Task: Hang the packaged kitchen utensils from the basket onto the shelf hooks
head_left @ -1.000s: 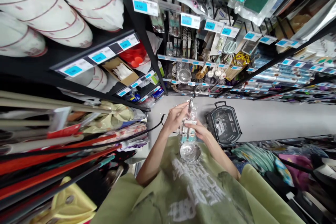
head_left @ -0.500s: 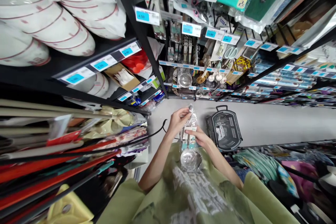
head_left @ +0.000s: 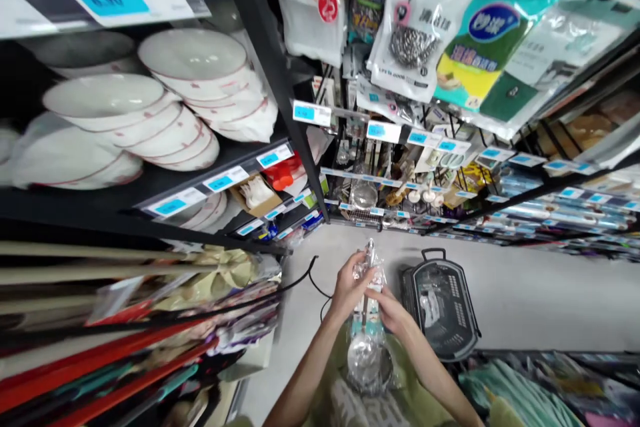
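Two metal ladles (head_left: 363,359) in clear plastic wrap hang in front of my body, round bowls down and handles up. One bowl partly covers the other, and whether these are solid or pierced I cannot tell. My left hand (head_left: 350,285) is closed around the upper handles, its fingers over the wrap. Just below on the right, my right hand (head_left: 391,309) grips the same packaging, with its fingertips near my left hand's. A teal and white label card (head_left: 373,325) shows behind the handles.
A dark shopping basket (head_left: 443,307) with packaged items stands on the floor to the right. Stacked bowls (head_left: 115,107) fill the left shelf. Ahead is a rack with hanging packs of scouring balls (head_left: 413,47) and utensils. Long poles (head_left: 100,353) jut out at the lower left.
My view has tilted up, so shelves, basket and hands sit lower in the picture. My left hand's fingers have come down along the handles, closer to my right hand. Both still hold the ladles.
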### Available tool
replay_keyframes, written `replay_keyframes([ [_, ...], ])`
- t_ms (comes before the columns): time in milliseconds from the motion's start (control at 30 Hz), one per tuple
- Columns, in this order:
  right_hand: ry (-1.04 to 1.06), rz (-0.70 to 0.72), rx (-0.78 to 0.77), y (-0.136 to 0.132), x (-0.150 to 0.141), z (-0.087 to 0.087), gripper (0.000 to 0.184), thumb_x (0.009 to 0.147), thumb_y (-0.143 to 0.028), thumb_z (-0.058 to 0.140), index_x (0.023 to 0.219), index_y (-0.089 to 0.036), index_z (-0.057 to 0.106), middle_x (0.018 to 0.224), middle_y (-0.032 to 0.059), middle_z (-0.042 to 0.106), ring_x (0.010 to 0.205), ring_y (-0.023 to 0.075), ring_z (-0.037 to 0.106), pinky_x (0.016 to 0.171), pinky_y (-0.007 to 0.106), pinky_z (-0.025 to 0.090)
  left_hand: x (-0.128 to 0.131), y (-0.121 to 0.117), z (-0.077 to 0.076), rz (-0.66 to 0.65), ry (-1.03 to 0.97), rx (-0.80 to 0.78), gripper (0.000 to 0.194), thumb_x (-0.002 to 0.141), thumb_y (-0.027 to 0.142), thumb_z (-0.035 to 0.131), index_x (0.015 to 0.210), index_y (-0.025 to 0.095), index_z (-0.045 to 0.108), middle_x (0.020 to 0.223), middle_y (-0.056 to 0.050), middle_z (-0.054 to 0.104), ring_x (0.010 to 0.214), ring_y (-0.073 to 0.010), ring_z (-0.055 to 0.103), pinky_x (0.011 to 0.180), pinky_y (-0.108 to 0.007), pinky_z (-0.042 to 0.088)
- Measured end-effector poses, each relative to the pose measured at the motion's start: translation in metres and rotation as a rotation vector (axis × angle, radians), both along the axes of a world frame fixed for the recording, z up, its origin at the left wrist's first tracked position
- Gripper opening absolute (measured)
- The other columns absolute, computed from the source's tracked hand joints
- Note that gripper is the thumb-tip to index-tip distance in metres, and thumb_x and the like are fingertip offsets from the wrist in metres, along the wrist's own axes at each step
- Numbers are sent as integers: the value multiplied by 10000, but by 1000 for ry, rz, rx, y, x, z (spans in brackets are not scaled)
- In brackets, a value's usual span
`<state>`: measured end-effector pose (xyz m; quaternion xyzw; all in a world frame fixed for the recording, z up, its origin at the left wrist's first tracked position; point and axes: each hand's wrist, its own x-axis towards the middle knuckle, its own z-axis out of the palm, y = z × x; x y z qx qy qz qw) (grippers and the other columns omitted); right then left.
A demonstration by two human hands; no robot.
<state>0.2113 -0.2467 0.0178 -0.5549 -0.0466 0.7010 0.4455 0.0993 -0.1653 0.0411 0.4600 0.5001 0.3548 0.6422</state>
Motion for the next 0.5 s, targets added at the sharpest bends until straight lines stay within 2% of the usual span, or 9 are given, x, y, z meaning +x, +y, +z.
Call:
replay_keyframes([
  [100, 14, 39, 6, 18, 13, 2, 573, 589, -493, 925, 1083, -280, 729, 1033, 79, 791, 1036, 352, 752, 891, 484, 594, 20, 16, -5, 128, -73, -84, 365, 800, 458, 810, 1017, 177, 724, 1001, -82, 749, 902, -226, 715, 817, -309, 554],
  [167, 20, 50, 9, 29, 24, 3, 651, 561, -624, 905, 1079, -263, 749, 1060, 114, 787, 1106, 369, 728, 931, 494, 578, 33, 29, -5, 182, -163, -163, 391, 775, 503, 828, 962, 179, 717, 908, -53, 724, 755, -184, 684, 679, -274, 542],
  [233, 39, 52, -12, 41, 37, 3, 737, 602, -821, 770, 1077, -258, 768, 1090, 139, 781, 1161, 386, 703, 951, 518, 566, 43, 43, -1, 240, -252, -242, 435, 731, 533, 861, 940, 181, 714, 835, -20, 690, 668, -149, 639, 597, -245, 513],
  [300, 66, 54, -45, 54, 48, 1, 790, 659, -932, 610, 1069, -281, 785, 1112, 139, 779, 1187, 394, 691, 948, 536, 565, 50, 58, 3, 297, -323, -302, 460, 699, 543, 886, 925, 180, 716, 798, 0, 665, 644, -126, 611, 576, -224, 501],
  [400, 54, 47, -56, 70, 60, -6, 639, 688, -837, 696, 1034, -309, 796, 1118, 112, 783, 1188, 383, 695, 952, 518, 573, 54, 83, 5, 354, -397, -352, 482, 650, 532, 923, 909, 179, 724, 778, 17, 642, 619, -101, 580, 566, -206, 503],
  [500, -71, 28, -35, 80, 76, -24, 537, 726, -717, 755, 1039, -282, 792, 1099, 112, 786, 1157, 366, 715, 962, 506, 583, 55, 113, -8, 385, -420, -370, 499, 607, 517, 950, 904, 185, 724, 749, 28, 616, 577, -96, 564, 523, -210, 498],
])
